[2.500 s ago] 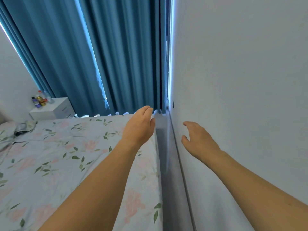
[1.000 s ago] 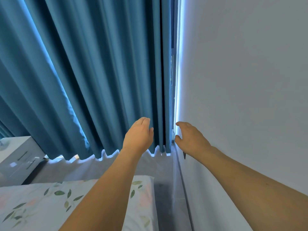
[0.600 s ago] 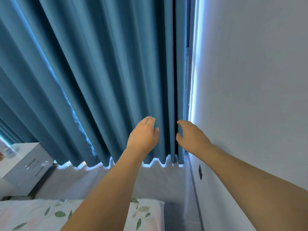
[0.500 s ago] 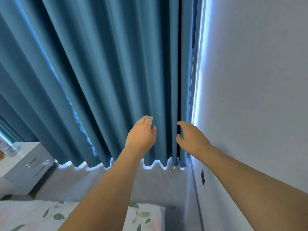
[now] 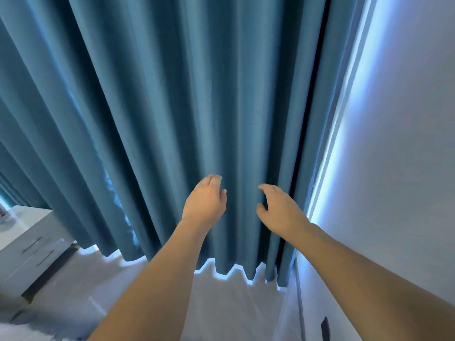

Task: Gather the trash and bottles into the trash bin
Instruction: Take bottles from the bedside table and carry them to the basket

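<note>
Both empty, fingers loosely curled: left hand [image 5: 204, 205] and right hand [image 5: 280, 210] raised close to the blue curtain [image 5: 172, 107], probably to part it; no trash or bin visible.

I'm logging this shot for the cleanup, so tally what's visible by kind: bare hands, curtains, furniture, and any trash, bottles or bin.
Bare hands: 2, the left hand and the right hand, both empty
Teal pleated fabric curtain: 1
White nightstand with drawers: 1
Trash, bottles, trash bin: 0 clearly visible
Total: 4
</note>
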The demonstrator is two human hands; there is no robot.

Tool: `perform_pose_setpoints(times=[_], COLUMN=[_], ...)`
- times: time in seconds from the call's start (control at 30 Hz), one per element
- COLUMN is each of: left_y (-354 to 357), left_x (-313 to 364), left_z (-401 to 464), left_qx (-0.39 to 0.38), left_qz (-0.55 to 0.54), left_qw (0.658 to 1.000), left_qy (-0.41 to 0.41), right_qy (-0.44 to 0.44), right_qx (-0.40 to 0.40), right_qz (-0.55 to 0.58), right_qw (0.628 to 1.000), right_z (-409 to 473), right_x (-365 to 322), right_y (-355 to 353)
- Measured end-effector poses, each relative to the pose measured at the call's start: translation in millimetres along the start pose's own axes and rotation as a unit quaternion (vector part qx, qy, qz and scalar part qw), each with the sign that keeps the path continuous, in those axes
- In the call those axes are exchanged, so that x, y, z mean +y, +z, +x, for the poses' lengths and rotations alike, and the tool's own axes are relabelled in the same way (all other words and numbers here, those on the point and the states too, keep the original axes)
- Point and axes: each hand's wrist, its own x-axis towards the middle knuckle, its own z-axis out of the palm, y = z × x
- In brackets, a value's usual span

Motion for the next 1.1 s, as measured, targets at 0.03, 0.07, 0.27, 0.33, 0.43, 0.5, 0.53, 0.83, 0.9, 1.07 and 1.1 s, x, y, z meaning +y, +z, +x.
perform_pose_setpoints(times=[0.03, 0.07, 0.27, 0.33, 0.43, 0.5, 0.53, 0.83, 0.9, 1.07, 1.1], left_y=[4, 7, 13, 14, 11, 9, 7, -33, -42, -63, -68], left_x=[-7, -14, -50, -66, -98, -120, -130, -225, -249, -333, -352], left_z=[17, 34, 109, 126, 146, 155, 159, 150, 142, 127, 125], left_qx=[0.003, 0.009, 0.037, 0.039, 0.055, 0.075, 0.086, 0.141, 0.151, 0.168, 0.17], left_qz=[0.0, 0.0, 0.01, 0.019, 0.038, 0.046, 0.049, 0.108, 0.112, 0.135, 0.139], left_qw=[1.0, 1.0, 0.998, 0.996, 0.99, 0.983, 0.979, 0.924, 0.909, 0.876, 0.871], left_qy=[-0.009, -0.018, -0.058, -0.076, -0.121, -0.159, -0.179, -0.34, -0.372, -0.431, -0.439], right_qy=[-0.008, -0.014, -0.053, -0.066, -0.111, -0.147, -0.164, -0.324, -0.353, -0.418, -0.428], right_qx=[-0.009, -0.017, -0.049, -0.069, -0.089, -0.103, -0.11, -0.202, -0.225, -0.257, -0.264], right_qz=[-0.003, -0.006, -0.008, -0.008, -0.001, 0.014, 0.019, 0.058, 0.065, 0.076, 0.076], right_qw=[1.0, 1.0, 0.997, 0.995, 0.99, 0.984, 0.98, 0.923, 0.906, 0.868, 0.861], right_z=[22, 42, 150, 181, 228, 256, 270, 346, 354, 379, 384], right_x=[0, -1, -8, -13, -30, -45, -54, -159, -188, -278, -295], right_y=[3, 6, 26, 38, 57, 70, 77, 150, 169, 230, 244])
